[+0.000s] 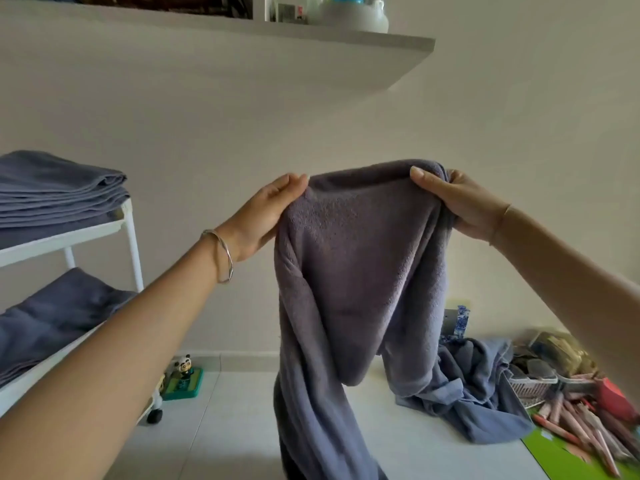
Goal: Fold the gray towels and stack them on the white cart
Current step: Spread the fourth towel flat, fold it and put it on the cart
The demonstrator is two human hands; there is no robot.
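Head view of a towel held up at arm's length. Both forearms reach forward and upward from the lower corners of the frame, converging on the gray towel (360, 271), which hangs in the air in front of a plain wall. The left hand (266, 216) is turned palm inward, its fingers nearly straight and pressed together, pinching the towel's upper left edge at the fingertips; a silver bangle (221, 258) circles its wrist. The right hand (460, 202) clamps a bunched fold at the upper right, the thumb laid across the near face of the cloth and the fingers curled behind it; a thin bracelet (500, 220) sits on that wrist. The upper edge stretches between the two hands, and the rest of the cloth drops in loose folds past the bottom of the frame. At left stands the white cart (129, 233), its top tier carrying a stack of folded towels (59, 192) and its lower tier holding more gray cloth (52, 323). On the tiled floor behind the held towel lies a crumpled heap of towels (474, 386). A panda toy (185, 368) stands beside the cart's caster, a mesh basket (530, 386) and scattered pens (571, 424) lie at right, and a wall shelf (311, 32) runs overhead.
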